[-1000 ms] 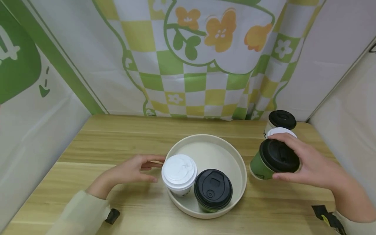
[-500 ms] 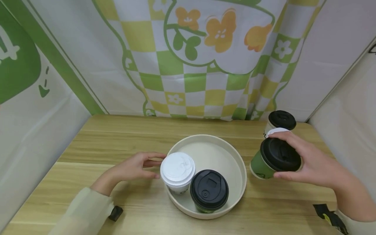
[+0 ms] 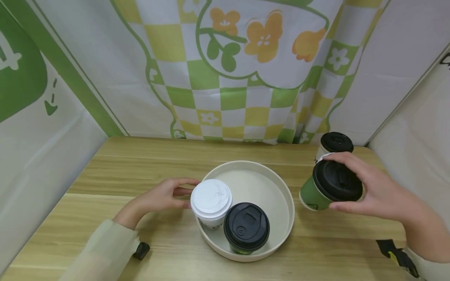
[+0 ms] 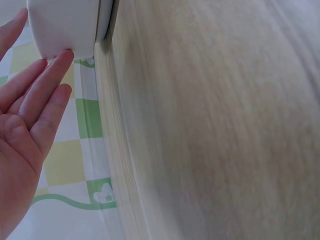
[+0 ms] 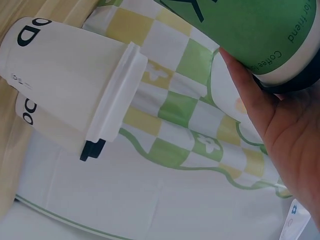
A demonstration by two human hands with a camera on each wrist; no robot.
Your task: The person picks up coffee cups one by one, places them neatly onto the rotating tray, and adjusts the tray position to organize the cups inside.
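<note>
My right hand (image 3: 377, 193) grips a green paper coffee cup (image 3: 311, 195) with a black lid, thumb on the near side and fingers over the far side; the cup leans, right of the tray. At the round cream tray (image 3: 246, 175), my left hand (image 3: 158, 199) has fairly straight fingers at the side of a white-lidded cup (image 3: 211, 199). The left wrist view shows the fingertips (image 4: 62, 57) right at this white cup's (image 4: 65, 25) wall. Beside it in the tray stands a black-lidded cup (image 3: 247, 226).
At the back right, a white cup with a black lid (image 3: 335, 143) stands behind a white-lidded cup (image 5: 75, 75), mostly hidden by my right hand in the head view. A checked curtain (image 3: 232, 109) hangs behind the wooden table (image 3: 147, 164).
Both cups in the tray have shifted slightly left, the white-lidded one also a bit away from me. My left hand has moved slightly forward. My right hand has raised the green cup a little.
</note>
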